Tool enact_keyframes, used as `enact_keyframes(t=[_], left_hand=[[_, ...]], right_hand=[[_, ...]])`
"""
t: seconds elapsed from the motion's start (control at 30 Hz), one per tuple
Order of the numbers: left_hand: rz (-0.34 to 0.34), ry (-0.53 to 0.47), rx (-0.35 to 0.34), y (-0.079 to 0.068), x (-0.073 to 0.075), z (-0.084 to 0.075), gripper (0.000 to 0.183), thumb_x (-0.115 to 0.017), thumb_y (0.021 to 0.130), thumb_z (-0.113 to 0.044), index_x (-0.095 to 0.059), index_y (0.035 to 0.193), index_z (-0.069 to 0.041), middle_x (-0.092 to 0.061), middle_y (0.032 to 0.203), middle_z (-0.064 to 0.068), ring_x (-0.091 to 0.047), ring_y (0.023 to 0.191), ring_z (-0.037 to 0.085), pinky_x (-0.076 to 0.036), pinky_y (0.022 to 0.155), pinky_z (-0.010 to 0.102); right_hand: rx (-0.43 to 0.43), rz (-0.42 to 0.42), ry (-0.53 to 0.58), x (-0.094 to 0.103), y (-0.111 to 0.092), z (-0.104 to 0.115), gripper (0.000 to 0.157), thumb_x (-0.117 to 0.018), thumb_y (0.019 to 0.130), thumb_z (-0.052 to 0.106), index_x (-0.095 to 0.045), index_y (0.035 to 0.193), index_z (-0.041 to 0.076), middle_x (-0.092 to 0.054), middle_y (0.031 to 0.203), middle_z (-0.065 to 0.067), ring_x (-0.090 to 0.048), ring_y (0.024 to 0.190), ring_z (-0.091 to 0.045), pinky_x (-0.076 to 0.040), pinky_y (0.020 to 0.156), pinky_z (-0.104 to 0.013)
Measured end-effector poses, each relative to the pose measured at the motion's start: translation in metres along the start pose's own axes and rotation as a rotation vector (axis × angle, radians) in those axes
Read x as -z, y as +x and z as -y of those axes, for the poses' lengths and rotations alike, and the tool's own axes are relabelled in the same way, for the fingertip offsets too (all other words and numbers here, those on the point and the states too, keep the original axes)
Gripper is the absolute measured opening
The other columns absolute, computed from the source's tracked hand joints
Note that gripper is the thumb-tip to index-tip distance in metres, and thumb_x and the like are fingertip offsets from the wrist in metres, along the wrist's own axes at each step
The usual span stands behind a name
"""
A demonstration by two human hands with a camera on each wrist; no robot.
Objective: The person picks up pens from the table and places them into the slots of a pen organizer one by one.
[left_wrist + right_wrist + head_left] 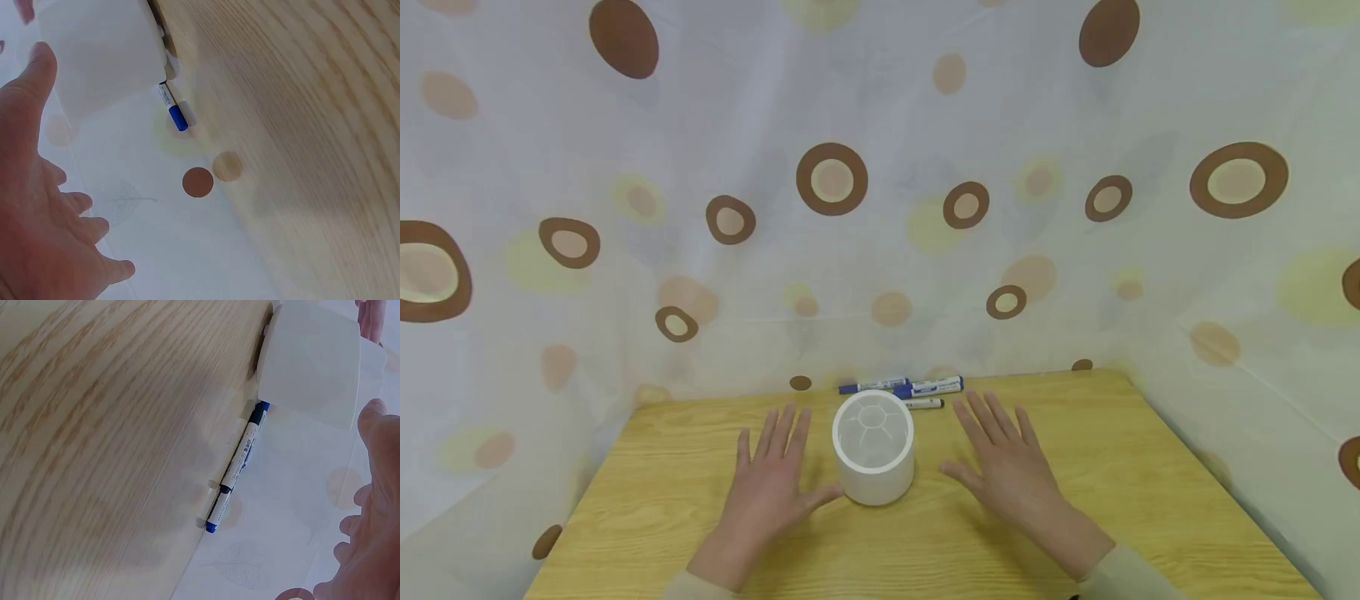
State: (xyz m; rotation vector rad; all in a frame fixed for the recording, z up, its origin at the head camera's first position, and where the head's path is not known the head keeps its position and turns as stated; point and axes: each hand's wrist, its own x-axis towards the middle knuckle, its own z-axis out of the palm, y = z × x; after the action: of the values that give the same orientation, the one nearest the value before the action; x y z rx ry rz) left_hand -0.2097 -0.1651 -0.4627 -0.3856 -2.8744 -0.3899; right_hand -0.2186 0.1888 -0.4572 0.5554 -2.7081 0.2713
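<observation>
A white round pot (876, 483) with an open top stands upright on the wooden table; a spoked pattern shows on its inner bottom. To its left my left hand (765, 493) is spread flat, the thumb tip right at the pot's side in the head view. On the other side my right hand (1017, 477) is likewise spread, a gap between its thumb and the pot. Neither hand holds anything. Behind the pot lie a blue-capped marker (872, 385), a second blue marker (934, 387) and a black-ended marker (925, 403), partly hidden by the pot.
The wooden table (1120, 467) meets a pale curtain (880, 250) with brown and yellow circles, which rises behind it and at both sides. The markers lie close to the table's back edge.
</observation>
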Motion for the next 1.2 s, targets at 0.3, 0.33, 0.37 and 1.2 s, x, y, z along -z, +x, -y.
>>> enact_keyframes(t=[0.3,0.33,0.37,1.2], left_hand=[[-0.02,0.017,-0.026,0.006,-0.002,-0.005,0.122,-0.079,0.09,-0.074,-0.022,0.176,-0.008,-0.019,0.182,0.018,-0.01,0.168,0.042,-0.002,0.13,0.073],[-0.017,0.019,-0.026,0.007,-0.003,-0.005,0.123,-0.079,0.09,-0.074,-0.022,0.176,-0.008,-0.018,0.182,0.018,-0.01,0.168,0.041,-0.001,0.13,0.072],[-0.018,0.017,-0.029,0.008,-0.003,-0.006,0.123,-0.079,0.09,-0.074,-0.022,0.176,-0.008,-0.018,0.182,0.018,-0.01,0.168,0.042,-0.001,0.13,0.072],[-0.035,-0.177,-0.047,0.02,-0.019,-0.024,0.121,-0.088,0.086,-0.066,-0.028,0.174,-0.008,-0.032,0.178,0.018,-0.024,0.164,0.044,-0.011,0.129,0.073]], right_hand=[[0.01,0.003,0.019,0.0,0.004,0.005,0.092,-0.074,0.102,0.056,-0.036,0.173,0.009,-0.03,0.179,-0.016,-0.024,0.165,-0.041,-0.014,0.13,-0.07],[0.011,0.005,0.021,-0.001,0.004,0.006,0.092,-0.074,0.103,0.056,-0.036,0.173,0.009,-0.029,0.179,-0.016,-0.024,0.165,-0.041,-0.014,0.13,-0.07],[0.01,0.007,0.024,-0.001,0.005,0.007,0.092,-0.074,0.103,0.057,-0.037,0.173,0.009,-0.029,0.179,-0.016,-0.024,0.165,-0.041,-0.014,0.13,-0.07],[0.034,0.092,0.163,-0.026,0.023,0.027,0.083,-0.067,0.107,0.056,-0.044,0.168,0.004,-0.036,0.176,-0.018,-0.028,0.162,-0.045,-0.019,0.127,-0.075]])
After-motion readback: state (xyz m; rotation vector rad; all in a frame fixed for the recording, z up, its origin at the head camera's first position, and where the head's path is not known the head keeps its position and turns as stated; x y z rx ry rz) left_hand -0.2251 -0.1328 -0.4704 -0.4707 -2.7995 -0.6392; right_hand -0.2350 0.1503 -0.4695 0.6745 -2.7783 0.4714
